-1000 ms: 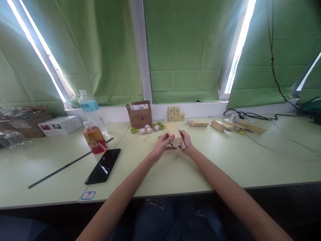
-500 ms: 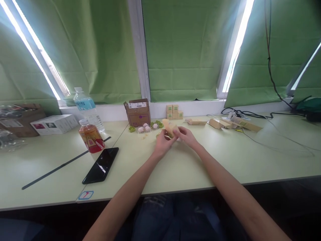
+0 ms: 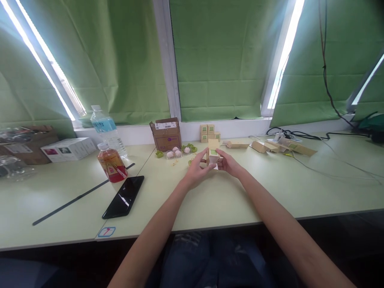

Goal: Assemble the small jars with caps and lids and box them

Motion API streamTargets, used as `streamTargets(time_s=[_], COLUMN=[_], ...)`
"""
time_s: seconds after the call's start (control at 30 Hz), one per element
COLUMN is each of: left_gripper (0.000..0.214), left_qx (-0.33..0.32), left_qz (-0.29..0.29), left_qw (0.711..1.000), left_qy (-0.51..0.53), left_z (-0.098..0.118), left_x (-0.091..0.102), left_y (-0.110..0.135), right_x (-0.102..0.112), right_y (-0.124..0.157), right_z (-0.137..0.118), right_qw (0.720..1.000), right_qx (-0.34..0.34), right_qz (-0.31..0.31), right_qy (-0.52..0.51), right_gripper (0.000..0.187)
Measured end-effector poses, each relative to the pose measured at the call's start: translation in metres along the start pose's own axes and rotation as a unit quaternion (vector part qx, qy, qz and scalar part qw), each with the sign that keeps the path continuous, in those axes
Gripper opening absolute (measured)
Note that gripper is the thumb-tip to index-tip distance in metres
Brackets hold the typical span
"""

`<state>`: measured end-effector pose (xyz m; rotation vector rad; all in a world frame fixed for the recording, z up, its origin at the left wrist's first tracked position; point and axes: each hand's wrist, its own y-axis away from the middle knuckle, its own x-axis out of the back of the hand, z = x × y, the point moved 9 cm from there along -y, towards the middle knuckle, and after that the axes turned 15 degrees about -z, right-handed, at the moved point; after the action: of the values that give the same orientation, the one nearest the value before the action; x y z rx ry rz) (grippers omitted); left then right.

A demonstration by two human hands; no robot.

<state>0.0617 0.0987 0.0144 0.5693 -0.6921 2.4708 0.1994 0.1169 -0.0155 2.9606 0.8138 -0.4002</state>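
Observation:
Between both hands is a small tan cardboard box (image 3: pixel 213 155) with a green label; its flaps stand open and pale inner sides show. My left hand (image 3: pixel 196 171) grips the box's left side, thumb toward me. On the right side, my right hand (image 3: pixel 229 163) pinches it with thumb and fingers. Just beyond stand several small finished-looking boxes (image 3: pixel 204 133) with green labels, stacked against the wall. Left of my hands lie round pinkish-white pieces (image 3: pixel 174 153) in a clear tray and green leaf-shaped pieces (image 3: pixel 188 149).
Flat, unfolded cartons (image 3: pixel 261 147) lie to the right near cables (image 3: pixel 300 135). A brown cardboard box (image 3: pixel 167 136) stands by the wall. At left are a black phone (image 3: pixel 123 197), a red drink bottle (image 3: pixel 112 163), a water bottle (image 3: pixel 108 130) and a grey strip (image 3: pixel 70 202).
The tan carton in my hands has turned from a slanted, blurred position to a squarer one, its green label now showing. Both hands have shifted their hold around it.

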Motion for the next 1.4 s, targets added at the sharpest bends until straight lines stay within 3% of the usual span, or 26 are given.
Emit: streamTargets(time_s=[0.13, 0.23, 0.4, 0.6, 0.7, 0.87, 0.97, 1.03, 1.27, 1.4], left_gripper=[0.08, 0.069, 0.072, 0.066, 0.065, 0.066, 0.064, 0.063, 0.061, 0.06], left_qx=[-0.031, -0.023, 0.038, 0.034, 0.04, 0.043, 0.046, 0.042, 0.045, 0.026], left_qz=[-0.017, -0.011, 0.039, 0.093, 0.092, 0.138, 0.189, 0.202, 0.147, 0.112], left_qw=[0.999, 1.0, 0.992, 0.983, 0.983, 0.972, 0.96, 0.956, 0.962, 0.964], left_qy=[0.004, 0.014, 0.113, 0.158, 0.155, 0.187, 0.203, 0.207, 0.227, 0.239], left_z=[0.006, 0.005, -0.003, 0.004, 0.001, -0.006, -0.01, -0.011, -0.009, 0.0], left_x=[0.006, 0.011, 0.023, 0.036, 0.037, 0.046, 0.056, 0.059, 0.045, 0.034], left_y=[-0.001, 0.0, 0.003, 0.008, 0.009, 0.009, 0.013, 0.015, 0.01, 0.007], right_x=[-0.009, -0.012, -0.004, -0.012, -0.012, -0.027, -0.05, -0.06, -0.051, -0.049], right_y=[0.0, -0.002, -0.001, -0.003, 0.0, 0.019, 0.029, 0.028, 0.012, 0.005], right_z=[0.008, 0.009, -0.015, -0.024, -0.026, -0.048, -0.056, -0.054, -0.037, -0.027], right_qw=[0.998, 0.997, 0.983, 0.953, 0.941, 0.899, 0.856, 0.846, 0.887, 0.939], right_qx=[-0.034, -0.029, 0.087, 0.162, 0.178, 0.277, 0.325, 0.319, 0.261, 0.223], right_qz=[-0.051, -0.045, 0.046, -0.006, 0.018, 0.058, 0.036, 0.035, 0.079, 0.035], right_qy=[0.013, 0.055, 0.157, 0.254, 0.287, 0.333, 0.401, 0.425, 0.372, 0.26], right_gripper=[0.043, 0.052, 0.057, 0.059, 0.055, 0.031, 0.033, 0.039, 0.049, 0.06])
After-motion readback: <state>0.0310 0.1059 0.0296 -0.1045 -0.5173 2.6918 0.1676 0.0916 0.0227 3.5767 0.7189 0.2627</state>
